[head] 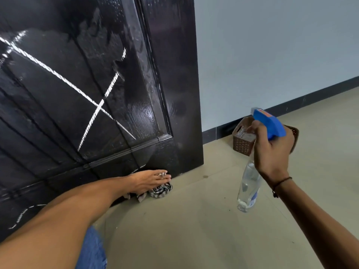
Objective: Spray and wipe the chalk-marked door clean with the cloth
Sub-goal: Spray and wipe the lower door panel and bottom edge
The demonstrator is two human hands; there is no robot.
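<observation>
My knee in blue jeans [92, 249] is nearest to me, just short of the door's foot. My right hand [272, 150] hangs out to the right of the door [81, 90], well clear of it, fingers curled round the neck of the spray bottle [249, 183]; its blue trigger head sticks up above my knuckles and the clear body hangs down over the floor [194, 230]. A dark cord sits on that wrist. My left hand [149, 181] reaches to the bottom edge of the door, fingers laid out fairly flat, pressing the striped cloth [161, 189] down where the door meets the floor. On the door above, white chalk lines [64, 78] cross in an X over the wet, dark panel, and another chalk scrawl shows low at its left. Beyond the door's right edge, a brown basket [242, 142] stands against the pale wall [272, 55], behind my right hand.
</observation>
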